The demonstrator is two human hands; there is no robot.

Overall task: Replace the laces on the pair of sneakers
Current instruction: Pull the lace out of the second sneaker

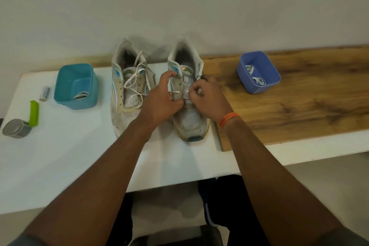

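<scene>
White and worn, standing side by side on the white counter [60, 156] with toes toward the camera: the pair of sneakers. Working at the right sneaker [189, 94], both hands meeting over its tongue. Left hand [161, 102] curling round that sneaker's left eyelet flap, thumb arched over the top, fingertips pressing near the lace [175, 92]. Right hand [207, 98], with an orange band at the wrist, pinching the same lace where it is crossing the tongue, fingers tightly curled. Lying just left of the right sneaker, the left sneaker [127, 90], loosely threaded with a pale lace looping over its tongue. Further left of the sneakers, sitting on the counter: a teal tub [76, 86] holding a coiled lace, a small battery [44, 93], and a grey tape roll with a green handle [20, 124]. Right of the right sneaker, lying on the counter, a wooden board [299, 102] carrying a blue tub [258, 73] with white laces inside.
</scene>
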